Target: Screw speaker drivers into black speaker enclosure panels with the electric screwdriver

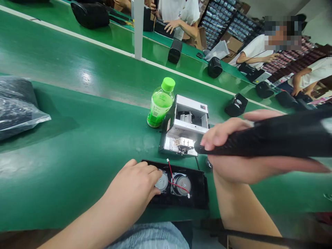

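Observation:
A black electric screwdriver [259,138], blurred at its near end, lies in the grip of my right hand [233,152]. Its tip is at the front of a silver and black screw feeder [192,121], by the small metal outlet. My left hand [137,183] has its fingers round the left speaker driver [162,181], which sits in a black speaker panel [199,190] and is partly covered by the fingers. Beside it in the panel sits a second round driver [183,184]. Red wires [170,169] with white plugs run across the two drivers.
A green-capped bottle [159,103] stands left of the feeder. On the left of the green bench lies a plastic bag [19,105] with dark contents. Across a white-edged green conveyor, black speaker boxes [175,51] sit in a row. Co-workers [178,17] work on the far side.

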